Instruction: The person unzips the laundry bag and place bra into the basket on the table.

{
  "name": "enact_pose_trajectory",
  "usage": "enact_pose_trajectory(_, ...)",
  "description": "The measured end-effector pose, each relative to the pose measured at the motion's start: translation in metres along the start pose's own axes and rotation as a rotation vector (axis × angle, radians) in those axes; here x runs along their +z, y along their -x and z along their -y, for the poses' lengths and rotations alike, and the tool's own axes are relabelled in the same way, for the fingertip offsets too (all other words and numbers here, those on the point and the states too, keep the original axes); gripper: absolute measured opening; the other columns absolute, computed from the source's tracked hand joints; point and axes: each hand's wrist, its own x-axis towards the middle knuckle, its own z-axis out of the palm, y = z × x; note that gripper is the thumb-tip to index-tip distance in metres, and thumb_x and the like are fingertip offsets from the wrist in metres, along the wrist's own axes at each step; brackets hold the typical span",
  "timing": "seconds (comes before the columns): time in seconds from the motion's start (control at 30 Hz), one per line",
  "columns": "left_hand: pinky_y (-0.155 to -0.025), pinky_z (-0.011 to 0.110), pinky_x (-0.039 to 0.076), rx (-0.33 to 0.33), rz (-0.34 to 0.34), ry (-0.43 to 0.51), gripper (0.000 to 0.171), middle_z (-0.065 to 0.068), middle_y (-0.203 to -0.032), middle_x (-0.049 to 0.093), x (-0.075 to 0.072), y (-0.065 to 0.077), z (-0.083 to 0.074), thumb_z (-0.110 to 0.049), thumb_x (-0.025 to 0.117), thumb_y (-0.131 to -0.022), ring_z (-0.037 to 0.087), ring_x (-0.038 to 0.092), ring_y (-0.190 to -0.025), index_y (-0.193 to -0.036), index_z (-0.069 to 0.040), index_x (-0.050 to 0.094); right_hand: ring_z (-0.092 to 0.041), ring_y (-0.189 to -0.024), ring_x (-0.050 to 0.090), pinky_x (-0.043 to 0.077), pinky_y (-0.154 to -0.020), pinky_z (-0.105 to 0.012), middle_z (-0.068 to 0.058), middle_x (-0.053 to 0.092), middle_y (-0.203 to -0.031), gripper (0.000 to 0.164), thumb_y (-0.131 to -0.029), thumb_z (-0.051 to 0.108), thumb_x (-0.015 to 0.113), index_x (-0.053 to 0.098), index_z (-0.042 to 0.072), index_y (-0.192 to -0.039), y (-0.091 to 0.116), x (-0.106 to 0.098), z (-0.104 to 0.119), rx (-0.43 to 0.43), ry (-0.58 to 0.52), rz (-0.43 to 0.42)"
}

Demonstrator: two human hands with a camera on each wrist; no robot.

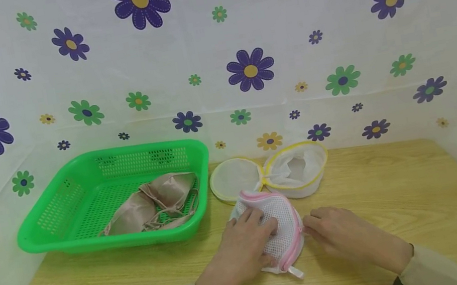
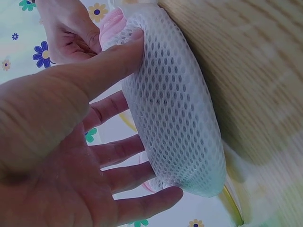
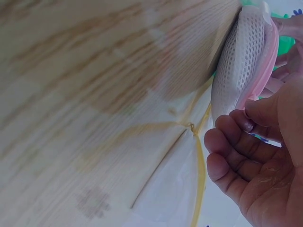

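A white mesh laundry bag (image 1: 282, 235) with pink zip trim stands on the table, closest to me. My left hand (image 1: 246, 244) grips it, with the thumb on the mesh side and the fingers spread over the other face, as the left wrist view shows. At the bag's right edge, my right hand (image 1: 336, 230) pinches the zip pull between thumb and index finger; the pull itself is mostly hidden. The other fingers of that hand are curled in the right wrist view. A white loop tab (image 1: 296, 272) sticks out at the near end.
Behind the bag lies an unfolded white mesh case (image 1: 301, 190) with yellow trim and its round lid (image 1: 236, 180) laid back. To the left, a green plastic basket (image 1: 44, 241) holds a beige satin bra (image 1: 131, 214). A flowered sheet (image 1: 192, 42) hangs around the wooden table (image 1: 401, 183).
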Motion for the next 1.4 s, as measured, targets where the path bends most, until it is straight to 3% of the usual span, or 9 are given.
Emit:
enact_pose_trajectory(0.37, -0.085, 0.046, 0.058, 0.005, 0.046, 0.011, 0.048, 0.001, -0.121, 0.056, -0.002, 0.001, 0.001, -0.037, 0.09, -0.075, 0.021, 0.052, -0.123, -0.111, -0.025, 0.06, 0.0, -0.061, 0.038, 0.038, -0.055, -0.018, 0.01, 0.047, -0.068, 0.016, -0.095, 0.011, 0.068, 0.059, 0.015, -0.083, 0.0, 0.0, -0.002, -0.007, 0.006, -0.016)
enact_pose_trajectory(0.57, -0.082, 0.044, 0.058, 0.016, 0.031, 0.009, 0.047, 0.0, -0.121, 0.055, -0.002, 0.0, 0.001, -0.034, 0.091, -0.074, 0.02, 0.053, -0.123, -0.109, -0.025, 0.06, 0.0, -0.061, 0.038, 0.039, -0.055, -0.018, 0.01, 0.049, -0.069, 0.015, -0.096, 0.011, 0.068, 0.06, 0.015, -0.084, 0.001, -0.001, -0.002, 0.01, -0.003, -0.004)
enact_pose_trajectory(0.7, -0.082, 0.043, 0.058, 0.046, 0.026, 0.03, 0.047, -0.001, -0.12, 0.054, -0.001, -0.001, 0.005, -0.032, 0.091, -0.075, 0.02, 0.053, -0.122, -0.108, -0.024, 0.059, 0.0, -0.061, 0.039, 0.039, -0.055, -0.018, 0.01, 0.049, -0.069, 0.015, -0.096, 0.011, 0.067, 0.06, 0.016, -0.084, 0.001, -0.001, -0.003, 0.008, -0.017, -0.005)
enact_pose_trajectory(0.8, -0.089, 0.048, 0.057, 0.094, 0.025, 0.052, 0.045, 0.001, -0.129, 0.057, -0.001, -0.001, 0.013, -0.028, 0.09, -0.076, 0.024, 0.053, -0.132, -0.108, -0.022, 0.06, -0.001, -0.062, 0.044, 0.042, -0.055, -0.019, 0.011, 0.052, -0.07, 0.012, -0.095, 0.012, 0.068, 0.062, 0.016, -0.086, 0.001, -0.001, -0.002, -0.024, -0.02, -0.034)
enact_pose_trajectory(0.93, -0.097, 0.052, 0.056, 0.176, -0.053, 0.076, 0.042, 0.008, -0.14, 0.058, -0.004, 0.0, 0.024, -0.013, 0.087, -0.076, 0.034, 0.055, -0.136, -0.11, -0.018, 0.063, 0.0, -0.064, 0.045, 0.044, -0.057, -0.019, 0.011, 0.053, -0.072, 0.011, -0.094, 0.009, 0.069, 0.063, 0.016, -0.088, 0.002, 0.0, 0.001, -0.084, -0.038, -0.098)
enact_pose_trajectory(1.03, -0.087, 0.039, 0.058, 0.217, -0.139, 0.15, 0.033, 0.009, -0.131, 0.062, -0.01, 0.0, 0.027, -0.007, 0.08, -0.079, 0.027, 0.065, -0.114, -0.108, -0.015, 0.066, 0.001, -0.066, 0.044, 0.044, -0.059, -0.016, 0.011, 0.053, -0.073, 0.01, -0.094, 0.005, 0.067, 0.063, 0.013, -0.09, 0.002, -0.001, 0.001, -0.132, -0.067, -0.165)
enact_pose_trajectory(1.13, -0.074, 0.025, 0.052, 0.247, -0.216, 0.213, 0.022, 0.001, -0.113, 0.065, -0.016, -0.001, 0.023, -0.019, 0.078, -0.085, 0.016, 0.062, -0.091, -0.104, -0.016, 0.067, 0.003, -0.068, 0.043, 0.044, -0.06, -0.013, 0.011, 0.053, -0.074, 0.009, -0.094, 0.003, 0.066, 0.063, 0.011, -0.091, 0.001, -0.003, 0.002, -0.146, -0.114, -0.21)
enact_pose_trajectory(1.2, -0.068, 0.022, 0.046, 0.253, -0.243, 0.204, 0.024, -0.004, -0.103, 0.063, -0.016, -0.001, 0.018, -0.034, 0.078, -0.088, 0.011, 0.057, -0.084, -0.103, -0.018, 0.067, 0.004, -0.067, 0.042, 0.043, -0.06, -0.012, 0.012, 0.053, -0.074, 0.01, -0.094, 0.002, 0.066, 0.063, 0.012, -0.091, -0.001, -0.005, 0.003, -0.153, -0.136, -0.233)
enact_pose_trajectory(1.4, -0.07, 0.026, 0.05, 0.189, -0.217, 0.029, 0.039, -0.008, -0.101, 0.061, -0.004, -0.003, 0.004, -0.053, 0.079, -0.083, 0.01, 0.06, -0.086, -0.105, -0.023, 0.066, 0.004, -0.068, 0.04, 0.041, -0.061, -0.011, 0.013, 0.051, -0.074, 0.011, -0.101, 0.01, 0.06, 0.063, 0.013, -0.091, -0.002, -0.007, 0.007, -0.194, -0.123, -0.268)
